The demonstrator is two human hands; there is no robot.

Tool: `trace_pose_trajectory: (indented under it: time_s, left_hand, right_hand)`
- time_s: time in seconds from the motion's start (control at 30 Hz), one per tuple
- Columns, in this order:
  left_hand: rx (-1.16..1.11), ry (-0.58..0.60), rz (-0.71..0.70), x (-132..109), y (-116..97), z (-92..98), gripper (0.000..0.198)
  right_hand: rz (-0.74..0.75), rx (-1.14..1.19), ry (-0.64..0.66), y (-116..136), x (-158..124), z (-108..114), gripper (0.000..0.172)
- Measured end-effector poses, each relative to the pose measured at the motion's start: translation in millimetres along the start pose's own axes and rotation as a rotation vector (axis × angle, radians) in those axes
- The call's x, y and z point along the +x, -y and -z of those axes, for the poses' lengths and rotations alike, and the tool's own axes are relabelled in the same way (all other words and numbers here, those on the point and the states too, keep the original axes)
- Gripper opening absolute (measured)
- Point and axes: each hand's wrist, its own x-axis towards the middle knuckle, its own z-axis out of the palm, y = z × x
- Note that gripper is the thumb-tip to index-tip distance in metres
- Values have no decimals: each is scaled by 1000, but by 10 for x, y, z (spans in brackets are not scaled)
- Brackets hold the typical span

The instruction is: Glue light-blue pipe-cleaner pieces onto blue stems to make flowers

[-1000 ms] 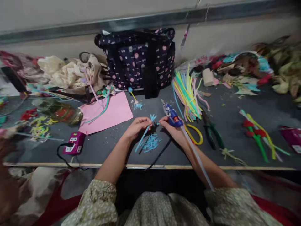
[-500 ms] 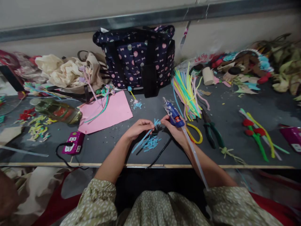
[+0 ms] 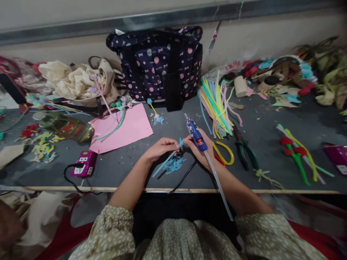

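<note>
My left hand pinches a light blue pipe cleaner, whose long end slants down toward the table edge. Short blue pieces stick out at its top, between my two hands. My right hand holds a blue glue gun, nozzle pointing away from me, a long clear glue stick trailing from its rear. The thumb and forefinger of that hand are closed at the blue pieces. Beneath my hands lies a pile of cut blue pipe cleaner bits.
Right of my hands lie a yellow handle loop, green-handled pliers and a pipe cleaner bundle. A polka-dot bag with a phone stands behind. Leftward are pink paper, a bottle and a purple power block.
The glue gun has shifted slightly left and toward me in my right hand, its glue stick swinging left. A red piece now shows beside the yellow loop. My left hand has barely moved.
</note>
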Motion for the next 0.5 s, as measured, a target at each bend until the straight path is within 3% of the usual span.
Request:
trace_pose_trajectory:
  time_s: [0.5]
  left_hand:
    - [27, 36, -40, 0, 5, 6, 31]
  right_hand:
    - [18, -54, 18, -55, -15, -16, 19]
